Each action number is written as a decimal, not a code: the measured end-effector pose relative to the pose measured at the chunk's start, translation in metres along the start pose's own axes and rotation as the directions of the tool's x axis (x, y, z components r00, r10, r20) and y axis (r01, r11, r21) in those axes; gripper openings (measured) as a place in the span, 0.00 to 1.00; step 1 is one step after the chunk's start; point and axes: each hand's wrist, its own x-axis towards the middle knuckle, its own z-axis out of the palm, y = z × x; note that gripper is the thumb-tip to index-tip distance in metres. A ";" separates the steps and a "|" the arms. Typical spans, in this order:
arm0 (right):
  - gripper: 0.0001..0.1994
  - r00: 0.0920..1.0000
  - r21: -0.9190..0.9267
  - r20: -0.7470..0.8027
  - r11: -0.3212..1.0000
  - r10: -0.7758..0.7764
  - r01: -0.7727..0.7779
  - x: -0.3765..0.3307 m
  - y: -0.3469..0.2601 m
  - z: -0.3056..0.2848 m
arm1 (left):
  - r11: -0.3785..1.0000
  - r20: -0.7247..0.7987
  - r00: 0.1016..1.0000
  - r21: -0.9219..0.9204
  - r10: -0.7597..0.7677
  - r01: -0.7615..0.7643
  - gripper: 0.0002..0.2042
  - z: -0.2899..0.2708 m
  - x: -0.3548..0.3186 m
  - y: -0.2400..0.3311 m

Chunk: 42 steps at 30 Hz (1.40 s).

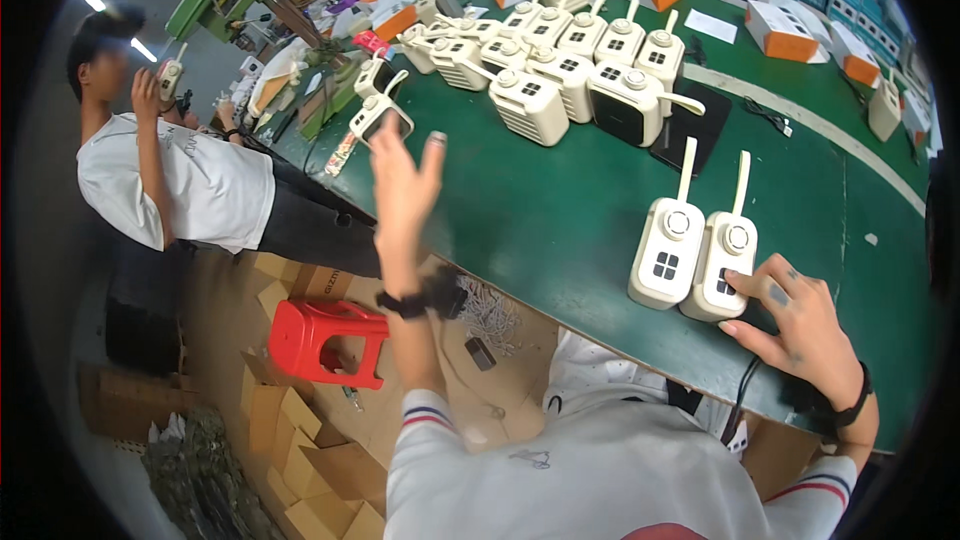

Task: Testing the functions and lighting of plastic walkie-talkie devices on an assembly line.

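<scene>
Two cream boxy devices with upright strap loops, a round dial and dark square buttons stand side by side near the table's front edge: the left device (663,255) and the right device (722,270). My right hand (800,325) grips the right device, a finger on its dark buttons and the thumb low at its near end. At the left, my left hand (405,185) reaches out with its thumb apart from the fingers. Its fingertips overlap a similar cream device (372,118) at the table's left edge; whether they touch it I cannot tell.
Several more cream devices (530,105) crowd the green table (520,210), beside a black flat pad (700,125). Orange-and-white boxes (780,32) line the back. A red stool (325,340) and cardboard (310,460) lie left below. Another person (180,170) stands at left holding a device.
</scene>
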 end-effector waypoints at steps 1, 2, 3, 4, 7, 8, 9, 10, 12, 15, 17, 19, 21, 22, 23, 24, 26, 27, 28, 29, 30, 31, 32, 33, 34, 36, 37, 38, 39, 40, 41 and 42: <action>0.18 1.000 0.010 0.014 1.000 0.013 -0.013 0.003 0.000 -0.003 | 1.000 -0.036 0.999 0.009 -0.023 0.024 0.36 0.008 0.019 -0.042; 0.18 1.000 0.007 0.003 1.000 0.016 -0.016 0.006 0.002 -0.005 | 0.999 -0.067 0.997 0.010 -0.043 0.043 0.38 0.016 0.033 -0.081; 0.17 0.999 -0.008 0.022 1.000 -0.026 0.027 0.011 0.004 -0.009 | 0.992 -0.085 0.996 0.123 -0.023 0.033 0.38 0.017 0.040 -0.121; 0.16 0.997 -0.030 0.039 0.997 -0.065 0.066 0.014 0.006 -0.014 | 0.973 -0.105 0.994 0.229 0.001 0.023 0.38 0.019 0.048 -0.157; 0.15 0.997 0.042 0.073 0.999 -0.004 0.001 0.024 0.010 -0.037 | 0.994 0.042 0.993 -0.028 -0.109 0.110 0.34 0.018 0.051 -0.204; 0.16 0.994 0.097 0.095 0.993 0.050 -0.059 0.035 0.021 -0.045 | 0.989 0.077 0.987 -0.013 -0.144 0.146 0.32 0.021 0.049 -0.194; 0.15 0.995 0.089 0.066 0.993 0.073 -0.078 0.045 0.038 -0.048 | 0.986 0.111 0.980 0.019 -0.165 0.164 0.31 0.022 0.047 -0.177; 0.15 0.995 0.079 0.035 0.992 0.095 -0.097 0.055 0.057 -0.051 | 0.982 0.144 0.972 0.050 -0.185 0.180 0.30 0.023 0.046 -0.157; 0.15 0.974 0.010 0.089 0.978 0.206 -0.208 0.084 0.089 -0.062 | 0.993 0.125 0.989 0.094 -0.080 0.069 0.30 0.013 0.032 -0.136; 0.15 0.978 -0.122 0.066 0.974 0.198 -0.189 0.123 0.161 -0.061 | 0.998 0.247 0.968 0.024 -0.055 0.050 0.31 -0.005 0.013 -0.047; 0.15 0.974 -0.222 0.126 0.962 0.188 -0.157 0.163 0.207 -0.053 | 0.985 0.328 0.938 -0.086 -0.117 0.152 0.34 -0.018 -0.006 0.013; 0.15 0.946 -0.295 0.188 0.934 0.263 -0.201 0.204 0.242 -0.049 | 0.995 0.257 0.966 -0.097 -0.002 0.028 0.34 -0.018 -0.031 0.044; 0.14 0.902 -0.329 0.226 0.900 0.368 -0.285 0.238 0.284 -0.047 | 0.993 0.264 0.964 -0.121 0.021 0.011 0.30 -0.021 -0.048 0.087; 0.16 0.907 -0.552 0.218 0.812 0.361 -0.190 0.252 0.306 -0.049 | 0.976 0.243 0.970 -0.214 0.000 0.053 0.27 -0.024 -0.054 0.110; 0.18 0.920 -0.728 0.222 0.683 0.323 -0.064 0.273 0.315 -0.041 | 0.978 0.229 0.973 -0.202 -0.008 0.055 0.25 -0.029 -0.063 0.121; 0.18 0.922 -0.732 0.221 0.679 0.317 -0.058 0.286 0.318 -0.034 | 0.978 0.257 0.966 -0.201 -0.007 0.061 0.23 -0.032 -0.068 0.136; 0.20 0.994 -0.665 0.046 0.746 0.098 -0.043 0.319 0.312 -0.023 | 0.957 0.246 0.966 -0.292 0.083 -0.008 0.20 -0.030 -0.076 0.146; 0.23 0.995 -0.622 0.041 0.782 0.086 -0.042 0.338 0.302 -0.014 | 0.950 0.253 0.965 -0.313 0.075 0.008 0.20 -0.028 -0.079 0.150; 0.26 0.997 -0.579 0.034 0.815 0.075 -0.041 0.356 0.289 -0.004 | 0.942 0.258 0.964 -0.334 0.069 0.022 0.20 -0.027 -0.080 0.154; 0.29 0.996 -0.545 0.032 0.837 0.086 -0.055 0.372 0.278 0.005 | 0.942 0.281 0.958 -0.333 0.054 0.045 0.20 -0.028 -0.080 0.160; 0.33 0.994 -0.513 0.028 0.855 0.104 -0.075 0.384 0.274 0.012 | 0.937 0.288 0.956 -0.346 0.061 0.044 0.19 -0.026 -0.080 0.162; 0.37 0.995 -0.496 0.025 0.865 0.095 -0.071 0.394 0.276 0.017 | 0.933 0.299 0.952 -0.357 0.067 0.046 0.19 -0.025 -0.079 0.166; 0.37 0.995 -0.504 0.018 0.861 0.094 -0.072 0.402 0.280 0.019 | 0.928 0.310 0.948 -0.369 0.075 0.047 0.19 -0.023 -0.078 0.169; 0.38 0.994 -0.429 0.062 0.902 0.087 -0.053 0.411 0.273 0.027 | 0.931 0.304 0.951 -0.363 0.066 0.051 0.19 -0.021 -0.080 0.168; 0.40 0.991 -0.349 0.107 0.936 0.078 -0.037 0.419 0.267 0.032 | 0.926 0.283 0.955 -0.378 0.088 0.027 0.18 -0.019 -0.082 0.167; 0.42 0.989 -0.304 0.142 0.953 0.035 0.010 0.434 0.259 0.041 | 0.921 0.263 0.959 -0.390 0.105 0.006 0.18 -0.015 -0.084 0.167; 0.44 0.985 -0.257 0.174 0.965 0.000 0.045 0.439 0.258 0.045 | 0.924 0.248 0.962 -0.381 0.113 -0.010 0.18 -0.014 -0.084 0.168; 0.44 0.984 -0.256 0.179 0.966 -0.004 0.050 0.443 0.258 0.048 | 0.928 0.235 0.964 -0.373 0.122 -0.027 0.18 -0.013 -0.084 0.169; 0.46 0.984 -0.261 0.169 0.960 -0.061 0.104 0.448 0.264 0.051 | 0.930 0.234 0.963 -0.366 0.136 -0.043 0.18 -0.013 -0.083 0.171; 0.49 0.980 -0.267 0.159 0.951 -0.117 0.157 0.452 0.270 0.054 | 0.929 0.238 0.962 -0.369 0.135 -0.039 0.18 -0.010 -0.083 0.172; 0.49 0.980 -0.266 0.164 0.952 -0.113 0.154 0.455 0.276 0.057 | 0.922 0.229 0.963 -0.384 0.143 -0.045 0.18 -0.008 -0.082 0.172; 0.50 0.972 -0.244 0.190 0.952 -0.139 0.184 0.457 0.280 0.061 | 0.916 0.224 0.963 -0.398 0.149 -0.049 0.18 -0.007 -0.083 0.172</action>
